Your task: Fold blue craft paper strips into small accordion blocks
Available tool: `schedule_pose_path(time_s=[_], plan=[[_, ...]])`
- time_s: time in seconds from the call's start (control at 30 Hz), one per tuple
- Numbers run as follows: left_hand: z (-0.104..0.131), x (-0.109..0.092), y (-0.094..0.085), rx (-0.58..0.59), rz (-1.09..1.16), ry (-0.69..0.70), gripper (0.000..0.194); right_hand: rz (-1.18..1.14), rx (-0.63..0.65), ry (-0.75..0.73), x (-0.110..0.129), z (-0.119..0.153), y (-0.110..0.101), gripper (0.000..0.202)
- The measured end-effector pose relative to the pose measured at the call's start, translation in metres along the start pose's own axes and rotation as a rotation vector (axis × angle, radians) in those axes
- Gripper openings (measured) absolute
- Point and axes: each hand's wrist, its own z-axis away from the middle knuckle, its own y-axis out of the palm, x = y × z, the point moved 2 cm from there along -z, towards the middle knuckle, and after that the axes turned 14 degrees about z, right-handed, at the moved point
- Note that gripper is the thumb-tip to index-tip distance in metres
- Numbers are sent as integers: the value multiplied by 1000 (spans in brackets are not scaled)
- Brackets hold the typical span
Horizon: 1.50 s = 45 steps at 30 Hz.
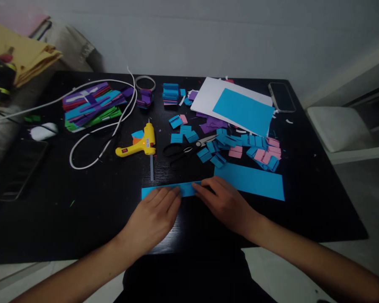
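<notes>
A narrow blue paper strip (187, 189) lies across the table near its front edge. My left hand (158, 210) is on the strip's left part, fingers curled together and thumb side against the paper. On the strip's right part, my right hand (225, 204) presses with its index finger and thumb, the other fingers bent in. A wider blue paper strip (255, 181) lies behind and right of my right hand. Black-handled scissors (189, 149) rest beyond the strip, beside several small folded blue paper pieces (213, 147) and pink ones (235, 152).
A yellow glue gun (145, 141) with a glue stick sits left of the scissors. A white cable (91, 162) loops near stacked coloured paper strips (94, 103). At the back right are white sheets (205, 94), a blue sheet (244, 109) and a phone (281, 97).
</notes>
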Motion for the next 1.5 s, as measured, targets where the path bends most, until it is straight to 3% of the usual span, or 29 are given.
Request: schedule_pose_path(time_s=[0.43,0.7,1.1,1.23,1.5], plan=[[-7,-8,0,8,-128,-18,33,74,-7,57,-11,8,-9,26],[-9,-12,4,42,-165,-55,45,127,-7,88,-17,16,-14,24],[-11,-16,8,114,-155,-42,41,50,-29,-196,10,-3,-8,31],[-8,-18,11,83,-142,-2,43,80,-35,-122,13,5,-5,33],[-6,-21,15,145,-160,26,44,116,-6,59,0,19,-16,29]])
